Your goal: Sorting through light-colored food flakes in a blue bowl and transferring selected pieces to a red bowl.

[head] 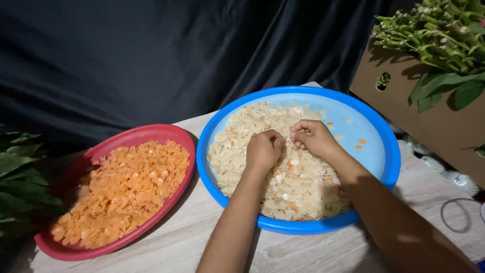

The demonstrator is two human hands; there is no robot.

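Pale, thin, round cream chips [303, 187], with a few orange ones mixed in, lie heaped in a blue basin [384, 146] at the middle of the table [192, 237]. The left hand [263, 149] and right hand [312, 136] rest on the heap, both curled narrow with fingertips pinched; what they pinch is too small to make out. Toward the table's left edge a red basin [151, 134] holds orange chips [121, 192]. A cardboard box [434, 126] of green stalks [439, 35] is cut off at right.
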